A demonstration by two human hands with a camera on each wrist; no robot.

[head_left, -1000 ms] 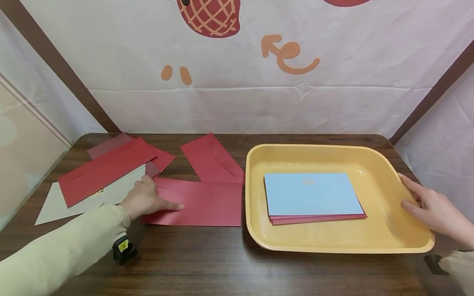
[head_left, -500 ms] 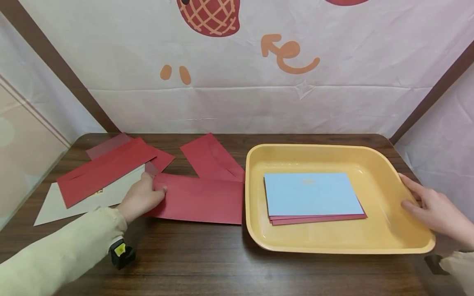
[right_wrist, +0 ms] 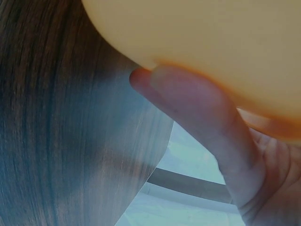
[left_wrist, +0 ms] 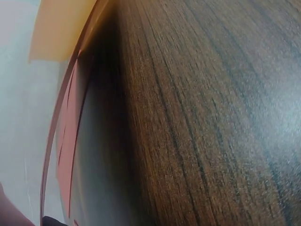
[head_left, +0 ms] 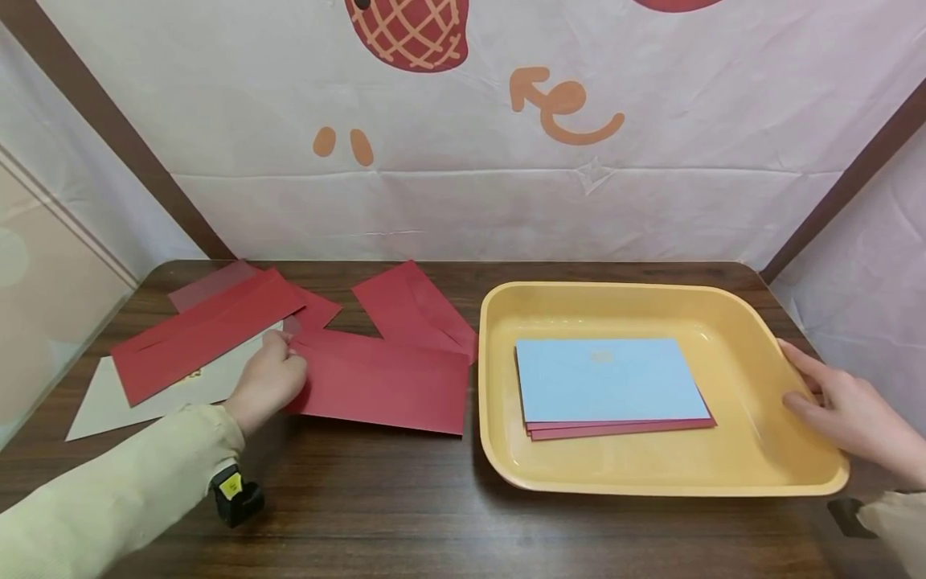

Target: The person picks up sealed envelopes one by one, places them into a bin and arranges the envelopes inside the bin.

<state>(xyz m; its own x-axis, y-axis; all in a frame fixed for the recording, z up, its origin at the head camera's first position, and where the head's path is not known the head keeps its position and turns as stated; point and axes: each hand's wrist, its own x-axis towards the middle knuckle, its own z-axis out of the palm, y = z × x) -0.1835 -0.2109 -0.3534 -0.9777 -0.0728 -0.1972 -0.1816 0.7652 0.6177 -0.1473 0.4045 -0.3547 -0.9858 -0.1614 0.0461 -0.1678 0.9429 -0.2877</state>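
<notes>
In the head view my left hand (head_left: 268, 382) holds a red envelope (head_left: 383, 382) by its left end. The left wrist view shows this envelope (left_wrist: 54, 122) edge-on, slightly bowed and raised off the wood. My right hand (head_left: 857, 410) grips the right rim of a yellow tray (head_left: 651, 487), its thumb (right_wrist: 202, 106) pressed to the tray wall (right_wrist: 202, 33) in the right wrist view. Inside the tray a light blue envelope (head_left: 608, 378) lies on top of several red ones (head_left: 622, 429). The fingers behind the rim are partly hidden.
Another red envelope (head_left: 405, 301) lies behind the held one, reaching the tray's left side. On the far left, a red envelope (head_left: 210, 334) overlaps a white one (head_left: 108, 402), with more red paper beneath. A printed cloth (head_left: 470, 201) hangs behind the brown wooden table (head_left: 434, 515).
The left thumb has drawn back from the red envelope's face to its left end. The envelope has tilted and shifted slightly left, away from the tray. The right hand and tray have stayed put.
</notes>
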